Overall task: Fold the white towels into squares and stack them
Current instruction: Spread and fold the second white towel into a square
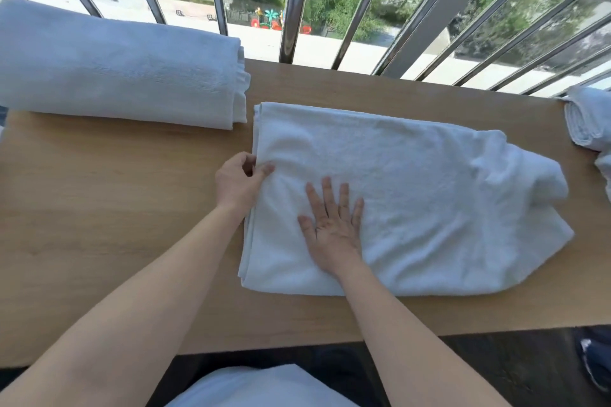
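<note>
On the wooden table by the railing, a white towel is lying partly folded, its right end rumpled. The left hand is pinching its left edge, while the right hand is pressing flat on it, fingers spread. A folded stack is sitting at the far left, more towels at the right edge.

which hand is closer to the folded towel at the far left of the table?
Left. The left hand pinches the left edge of the middle towel, nearest the folded towel; the right hand lies flat on the middle towel, further right.
</note>
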